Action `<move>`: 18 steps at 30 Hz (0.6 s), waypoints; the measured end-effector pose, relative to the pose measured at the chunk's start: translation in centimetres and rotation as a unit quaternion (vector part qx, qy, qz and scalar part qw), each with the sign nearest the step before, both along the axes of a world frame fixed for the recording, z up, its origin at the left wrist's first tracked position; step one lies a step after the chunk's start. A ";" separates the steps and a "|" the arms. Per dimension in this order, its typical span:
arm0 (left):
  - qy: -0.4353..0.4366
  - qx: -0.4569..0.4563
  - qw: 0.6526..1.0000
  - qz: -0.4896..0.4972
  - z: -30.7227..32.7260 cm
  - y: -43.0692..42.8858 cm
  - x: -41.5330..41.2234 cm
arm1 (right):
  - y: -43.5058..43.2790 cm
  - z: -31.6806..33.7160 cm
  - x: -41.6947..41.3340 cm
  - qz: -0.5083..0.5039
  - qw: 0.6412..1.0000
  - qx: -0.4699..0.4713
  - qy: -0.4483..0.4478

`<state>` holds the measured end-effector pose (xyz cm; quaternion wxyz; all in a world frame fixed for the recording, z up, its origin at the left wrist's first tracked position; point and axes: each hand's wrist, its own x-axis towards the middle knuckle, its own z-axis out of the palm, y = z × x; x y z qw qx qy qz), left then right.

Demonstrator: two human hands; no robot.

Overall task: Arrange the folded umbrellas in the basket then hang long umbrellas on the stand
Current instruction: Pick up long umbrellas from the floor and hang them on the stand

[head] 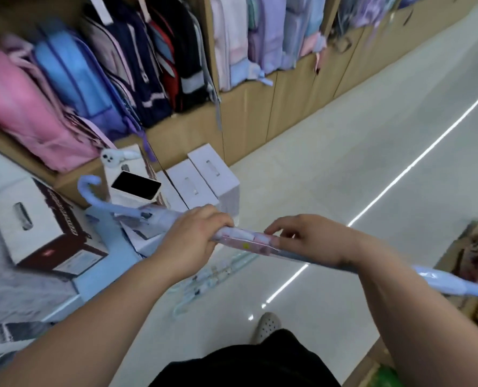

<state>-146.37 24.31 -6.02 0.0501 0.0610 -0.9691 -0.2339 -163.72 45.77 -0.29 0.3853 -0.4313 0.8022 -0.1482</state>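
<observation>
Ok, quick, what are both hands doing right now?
Left hand: closed round the long umbrella.
Right hand: fingers pinching the same umbrella, nearer its handle end.

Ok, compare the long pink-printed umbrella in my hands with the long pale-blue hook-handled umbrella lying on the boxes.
The pink-printed umbrella is gripped by the left hand and right hand, in the air; the pale-blue umbrella rests on white boxes. The held one's handle points right; the resting one's hook points left. Both are closed, with pale-blue handles.
</observation>
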 end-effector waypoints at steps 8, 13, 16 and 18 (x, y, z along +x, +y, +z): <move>0.108 -0.176 0.978 -0.004 6.2 -5.5 7.5 | -3.9 1.2 11.3 -0.099 0.986 -0.126 -0.053; 0.187 -0.218 0.949 0.130 8.9 -8.8 15.6 | -9.2 1.2 19.4 -0.176 0.945 -0.263 -0.078; 0.225 -0.093 0.943 0.229 10.4 -9.3 21.0 | -13.3 2.0 22.2 -0.207 0.919 -0.324 -0.087; 0.191 0.050 0.934 0.299 10.7 -9.2 23.5 | -16.4 3.2 23.9 -0.210 0.902 -0.364 -0.102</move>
